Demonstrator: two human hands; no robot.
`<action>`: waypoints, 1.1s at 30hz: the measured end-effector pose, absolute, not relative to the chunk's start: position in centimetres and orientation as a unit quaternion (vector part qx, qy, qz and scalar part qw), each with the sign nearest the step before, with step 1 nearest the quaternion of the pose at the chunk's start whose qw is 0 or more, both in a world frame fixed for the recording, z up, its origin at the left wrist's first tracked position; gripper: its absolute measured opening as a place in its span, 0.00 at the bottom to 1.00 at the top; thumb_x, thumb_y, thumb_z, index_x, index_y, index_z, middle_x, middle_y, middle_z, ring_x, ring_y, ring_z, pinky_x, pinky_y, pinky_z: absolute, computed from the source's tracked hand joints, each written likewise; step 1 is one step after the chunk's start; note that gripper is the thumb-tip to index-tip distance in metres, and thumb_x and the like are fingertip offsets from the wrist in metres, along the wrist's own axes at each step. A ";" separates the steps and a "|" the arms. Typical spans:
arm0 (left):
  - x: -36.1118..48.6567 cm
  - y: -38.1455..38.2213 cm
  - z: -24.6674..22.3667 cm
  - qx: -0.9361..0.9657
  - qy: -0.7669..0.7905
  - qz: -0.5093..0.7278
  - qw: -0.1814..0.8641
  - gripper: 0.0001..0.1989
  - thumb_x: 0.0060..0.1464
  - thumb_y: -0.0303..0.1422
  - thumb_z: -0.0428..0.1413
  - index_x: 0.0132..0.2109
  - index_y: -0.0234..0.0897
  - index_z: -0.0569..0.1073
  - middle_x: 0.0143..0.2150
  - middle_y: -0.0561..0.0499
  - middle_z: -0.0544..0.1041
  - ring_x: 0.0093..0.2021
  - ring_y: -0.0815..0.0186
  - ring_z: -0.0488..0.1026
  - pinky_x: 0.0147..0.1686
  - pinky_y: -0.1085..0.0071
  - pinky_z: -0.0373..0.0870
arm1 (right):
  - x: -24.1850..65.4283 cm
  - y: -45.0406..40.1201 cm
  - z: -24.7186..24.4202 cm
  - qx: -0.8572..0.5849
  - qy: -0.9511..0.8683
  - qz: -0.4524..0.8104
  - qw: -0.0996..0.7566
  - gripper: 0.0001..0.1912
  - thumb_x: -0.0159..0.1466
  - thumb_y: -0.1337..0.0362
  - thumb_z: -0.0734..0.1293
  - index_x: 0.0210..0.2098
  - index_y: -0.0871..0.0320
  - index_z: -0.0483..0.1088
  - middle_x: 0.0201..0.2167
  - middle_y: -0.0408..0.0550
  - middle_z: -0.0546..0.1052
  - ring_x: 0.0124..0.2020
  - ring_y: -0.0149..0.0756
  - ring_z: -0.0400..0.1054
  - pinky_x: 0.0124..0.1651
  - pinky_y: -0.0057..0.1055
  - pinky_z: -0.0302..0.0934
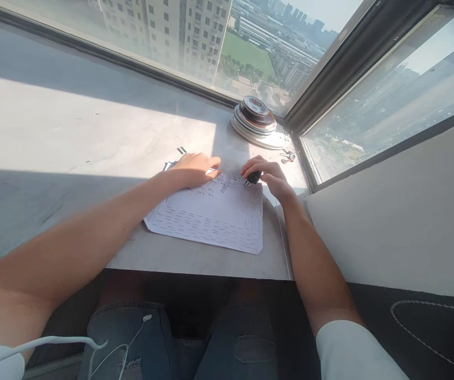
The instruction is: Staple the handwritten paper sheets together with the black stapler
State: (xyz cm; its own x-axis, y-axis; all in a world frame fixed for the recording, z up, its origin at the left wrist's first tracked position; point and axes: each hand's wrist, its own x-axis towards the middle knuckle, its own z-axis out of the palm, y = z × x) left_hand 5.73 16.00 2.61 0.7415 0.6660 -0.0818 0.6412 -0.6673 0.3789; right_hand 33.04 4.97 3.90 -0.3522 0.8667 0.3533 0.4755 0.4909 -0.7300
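A stack of white paper sheets [211,221] lies on the pale ledge, its top sheet covered with rows of short dark marks and some handwriting near the far edge. My left hand [195,168] rests on the stack's far left part, fingers stretched out and thumb apart from the index finger. At the far right corner, my right hand [268,174] grips a small black tool [254,177] with a metal end pointing down at the paper; its exact kind is unclear. Two short dark strips [181,150] lie just beyond my left hand.
Stacked plates or round dishes [254,124] stand in the window corner, with small metal items, perhaps keys [289,156], beside them. Windows [163,37] border the ledge [52,132] at the back and right. A white cable [60,340] hangs over my lap.
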 end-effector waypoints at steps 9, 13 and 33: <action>5.8 15.6 3.1 0.902 0.381 0.024 0.199 0.18 0.72 0.49 0.50 0.56 0.49 0.79 0.39 0.45 0.78 0.37 0.53 0.73 0.34 0.62 0.63 | 29.6 5.1 3.0 -0.499 -0.778 0.136 0.357 0.12 0.65 0.61 0.65 0.25 0.52 0.68 0.35 0.46 0.80 0.43 0.47 0.65 0.52 0.48 0.60; 5.7 15.7 3.1 0.900 0.384 0.031 0.204 0.18 0.72 0.48 0.50 0.56 0.49 0.79 0.38 0.44 0.78 0.37 0.53 0.73 0.35 0.61 0.64 | 29.3 5.4 2.5 -0.500 -0.782 0.114 0.354 0.11 0.62 0.65 0.62 0.23 0.53 0.60 0.28 0.46 0.73 0.36 0.44 0.60 0.49 0.47 0.58; 5.9 15.9 3.0 0.904 0.377 0.038 0.196 0.17 0.72 0.47 0.52 0.51 0.45 0.81 0.39 0.43 0.79 0.38 0.54 0.74 0.35 0.61 0.63 | 29.7 6.2 2.2 -0.498 -0.826 0.043 0.261 0.15 0.63 0.61 0.64 0.22 0.52 0.56 0.23 0.45 0.67 0.36 0.43 0.62 0.56 0.49 0.58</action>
State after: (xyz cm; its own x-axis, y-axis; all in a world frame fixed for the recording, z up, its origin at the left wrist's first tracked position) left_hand 5.88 15.90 3.01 0.7128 0.6968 -0.0798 0.6673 -0.6386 0.3832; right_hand 29.73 6.15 2.21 -0.3668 0.8457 0.3878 0.8003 0.4993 -0.3319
